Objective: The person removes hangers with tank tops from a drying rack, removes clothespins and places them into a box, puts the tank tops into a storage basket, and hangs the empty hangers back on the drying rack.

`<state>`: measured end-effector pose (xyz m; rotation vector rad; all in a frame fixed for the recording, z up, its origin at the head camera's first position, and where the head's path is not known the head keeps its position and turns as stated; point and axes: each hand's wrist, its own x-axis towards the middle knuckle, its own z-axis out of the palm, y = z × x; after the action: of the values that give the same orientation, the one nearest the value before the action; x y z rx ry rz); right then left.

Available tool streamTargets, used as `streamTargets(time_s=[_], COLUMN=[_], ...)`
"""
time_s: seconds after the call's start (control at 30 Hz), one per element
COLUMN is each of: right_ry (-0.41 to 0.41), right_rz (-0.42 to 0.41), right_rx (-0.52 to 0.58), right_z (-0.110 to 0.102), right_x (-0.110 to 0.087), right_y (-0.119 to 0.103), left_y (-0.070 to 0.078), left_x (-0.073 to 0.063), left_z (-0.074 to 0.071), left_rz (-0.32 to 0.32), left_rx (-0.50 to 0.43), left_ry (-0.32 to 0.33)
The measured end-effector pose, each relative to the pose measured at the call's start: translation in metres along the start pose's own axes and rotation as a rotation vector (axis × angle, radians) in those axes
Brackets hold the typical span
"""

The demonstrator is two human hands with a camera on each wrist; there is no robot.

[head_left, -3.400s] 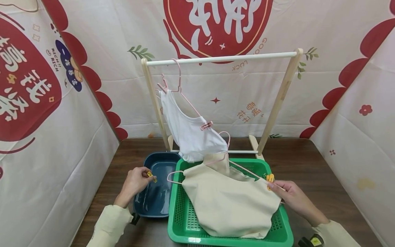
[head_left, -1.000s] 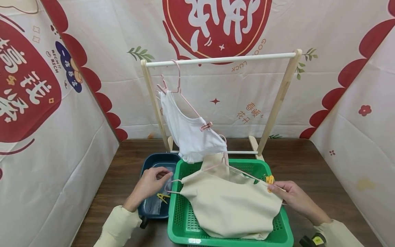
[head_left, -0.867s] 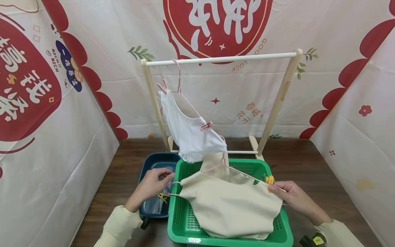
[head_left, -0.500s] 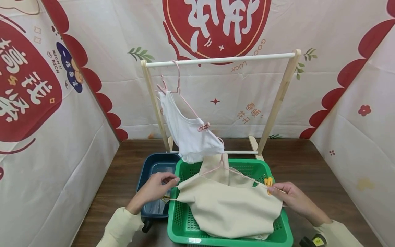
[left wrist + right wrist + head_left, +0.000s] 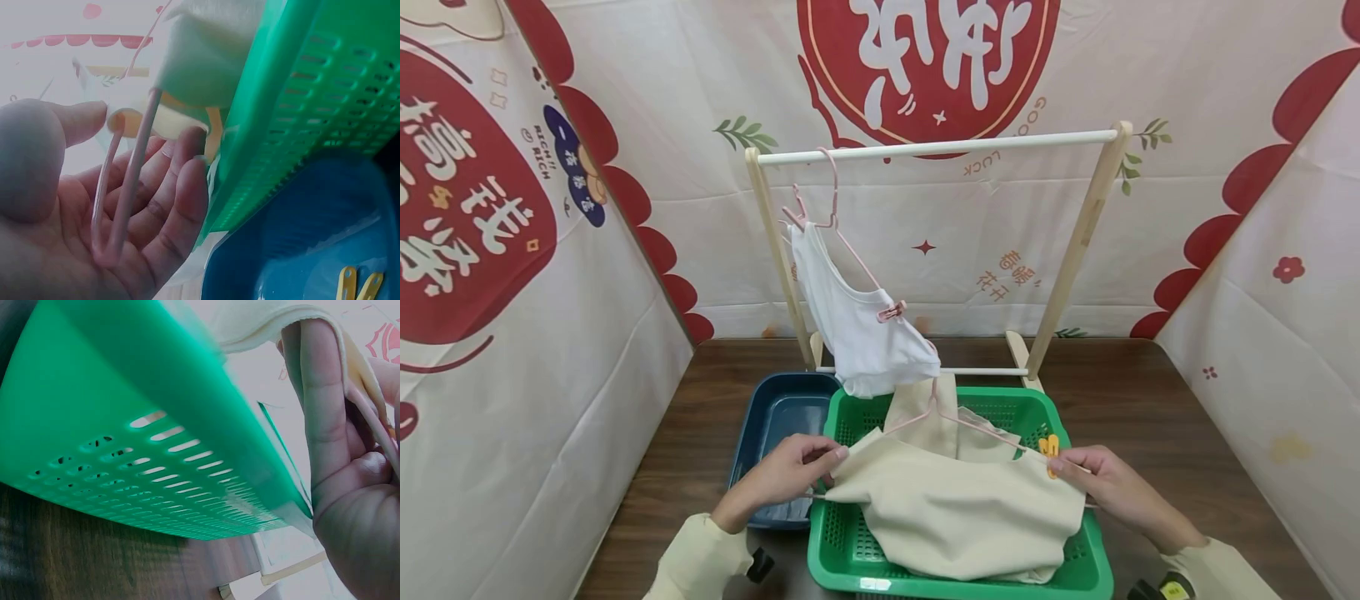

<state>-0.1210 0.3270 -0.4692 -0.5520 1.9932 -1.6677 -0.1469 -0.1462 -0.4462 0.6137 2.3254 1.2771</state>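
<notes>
A cream sleeveless top (image 5: pixel 962 517) on a pink hanger (image 5: pixel 934 404) lies over the green basket (image 5: pixel 958 586). My left hand (image 5: pixel 793 473) holds the top's left shoulder; in the left wrist view the hanger's looped end (image 5: pixel 125 187) lies across the palm, with fingers curled around it and the thumb at the cloth's edge. On the other side, my right hand (image 5: pixel 1108 479) grips the right shoulder together with the hanger arm. A yellow clothespin (image 5: pixel 1049 454) sits beside its fingertips at that shoulder. Another yellow clothespin (image 5: pixel 356 284) rests in the blue tray (image 5: pixel 250 269).
Behind the basket stands a wooden rack with a white rail (image 5: pixel 940 147). A white top (image 5: pixel 857 325) with a pink clothespin (image 5: pixel 892 312) hangs from it on a pink hanger, its hem just above the basket. Brown tabletop (image 5: pixel 1157 417) surrounds everything, with printed cloth walls beyond.
My left hand has let a yellow clothespin go in the blue tray, then moved right to the top's left shoulder. The hanger hook has shifted slightly left. My right hand has stayed nearly still.
</notes>
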Motion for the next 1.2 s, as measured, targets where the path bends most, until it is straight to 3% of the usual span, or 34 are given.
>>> streamTargets(time_s=[0.37,0.6,0.9,1.1,1.2], right_ry=[-0.043,-0.037,0.024,0.037,0.045], right_rz=[-0.044,-0.064,-0.009,-0.015,0.025], right_rx=[0.023,-0.040,-0.208,-0.232,-0.240], right_z=[0.001,0.002,0.001,-0.001,-0.003], right_x=[0.005,0.006,0.007,0.008,0.010], right_y=[-0.001,-0.004,-0.007,-0.009,-0.013], left_y=[-0.002,-0.006,-0.009,-0.007,-0.007], left_x=[-0.009,-0.011,-0.013,-0.015,-0.016], left_z=[0.010,0.015,0.019,0.023,0.023], left_rz=[-0.003,-0.022,-0.010,-0.033,-0.025], left_rx=[-0.056,-0.095,-0.097,-0.107,-0.117], left_ry=[-0.011,-0.007,0.011,0.041,0.049])
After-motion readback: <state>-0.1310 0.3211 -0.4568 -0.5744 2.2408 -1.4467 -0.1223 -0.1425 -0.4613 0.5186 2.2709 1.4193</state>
